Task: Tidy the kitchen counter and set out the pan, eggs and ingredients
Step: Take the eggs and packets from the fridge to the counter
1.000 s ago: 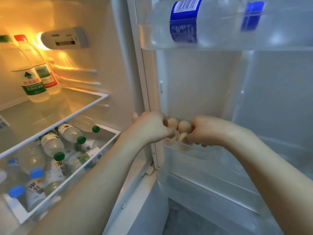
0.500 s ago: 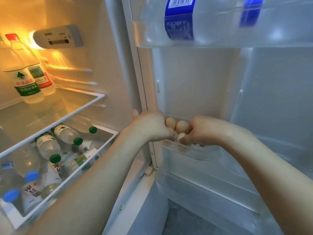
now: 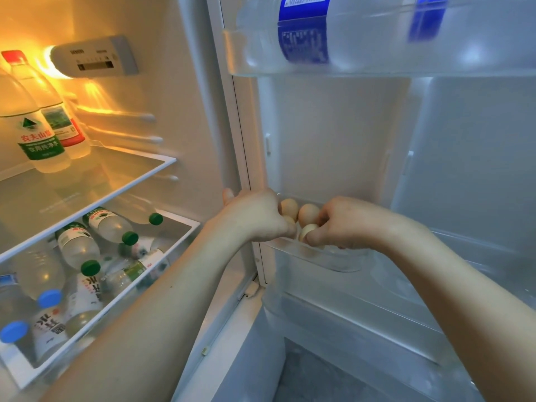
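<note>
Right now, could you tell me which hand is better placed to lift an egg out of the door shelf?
Right. The right hand already pinches the lowest egg over the door shelf; the left hand curls beside the other eggs.

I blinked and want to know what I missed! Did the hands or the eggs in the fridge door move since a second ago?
Hardly anything moved. Both hands stay at the eggs in the door shelf: the left hand curls over one side, and the right hand still pinches the pale egg. No egg has been lifted out. The bottles lie as before.
</note>
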A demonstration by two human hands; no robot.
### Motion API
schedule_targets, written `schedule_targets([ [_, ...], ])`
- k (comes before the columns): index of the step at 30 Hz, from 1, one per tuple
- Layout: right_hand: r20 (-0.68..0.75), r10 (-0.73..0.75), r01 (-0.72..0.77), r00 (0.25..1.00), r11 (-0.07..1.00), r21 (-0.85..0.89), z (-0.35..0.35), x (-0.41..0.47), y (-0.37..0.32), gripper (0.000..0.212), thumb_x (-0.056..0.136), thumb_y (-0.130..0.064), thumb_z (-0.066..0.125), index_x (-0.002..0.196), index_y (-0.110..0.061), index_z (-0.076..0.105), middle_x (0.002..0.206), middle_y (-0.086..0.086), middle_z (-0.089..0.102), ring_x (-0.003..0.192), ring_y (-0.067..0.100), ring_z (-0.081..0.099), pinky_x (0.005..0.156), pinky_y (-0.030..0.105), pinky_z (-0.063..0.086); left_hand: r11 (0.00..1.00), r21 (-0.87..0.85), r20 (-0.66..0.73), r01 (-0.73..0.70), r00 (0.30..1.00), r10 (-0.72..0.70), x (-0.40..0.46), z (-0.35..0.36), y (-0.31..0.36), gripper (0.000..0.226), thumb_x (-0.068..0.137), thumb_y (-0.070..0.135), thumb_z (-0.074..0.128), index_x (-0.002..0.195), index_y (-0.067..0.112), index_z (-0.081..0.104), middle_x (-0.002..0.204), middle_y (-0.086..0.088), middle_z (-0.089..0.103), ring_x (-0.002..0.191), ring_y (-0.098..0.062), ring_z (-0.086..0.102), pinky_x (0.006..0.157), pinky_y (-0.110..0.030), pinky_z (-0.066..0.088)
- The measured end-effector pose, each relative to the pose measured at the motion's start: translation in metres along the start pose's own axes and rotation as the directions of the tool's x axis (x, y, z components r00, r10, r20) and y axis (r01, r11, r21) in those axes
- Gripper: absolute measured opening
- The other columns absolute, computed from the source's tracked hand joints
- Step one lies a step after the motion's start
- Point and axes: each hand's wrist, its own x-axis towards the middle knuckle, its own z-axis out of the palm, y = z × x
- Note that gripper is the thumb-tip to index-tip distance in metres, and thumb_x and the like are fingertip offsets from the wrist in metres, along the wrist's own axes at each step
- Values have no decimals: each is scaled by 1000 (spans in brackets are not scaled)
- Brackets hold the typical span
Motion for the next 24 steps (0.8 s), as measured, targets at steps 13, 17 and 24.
schedule_targets([
  [13, -202, 29, -20, 979, 999, 46, 6, -9, 5, 28, 74, -43, 60, 71, -15, 59, 66, 1, 57, 61, 21, 53, 50, 25, 36, 978, -206, -82, -21, 997, 4, -9, 1, -8, 26, 72, 45, 65, 87, 24, 68, 83, 4, 65, 87, -17, 55, 83, -39, 28],
  [17, -313, 53, -5, 948, 988, 152, 8, -10, 8, 35, 75, -43, 61, 80, -9, 65, 76, 9, 67, 73, 27, 62, 58, 32, 47, 918, -398, -49, 4, 998, -25, -12, 2, -15, 33, 67, 47, 64, 91, 25, 70, 90, 4, 69, 91, -16, 60, 99, -44, 38],
  [24, -320, 151, 119, 935, 717, 687, 6, -10, 16, 28, 77, -32, 63, 89, -7, 68, 83, 13, 72, 60, 17, 65, 47, 28, 43, 609, -793, -47, 11, 996, -79, -22, -5, -22, 14, 82, 27, 69, 94, 20, 72, 84, 7, 66, 76, -6, 57, 69, -16, 41],
])
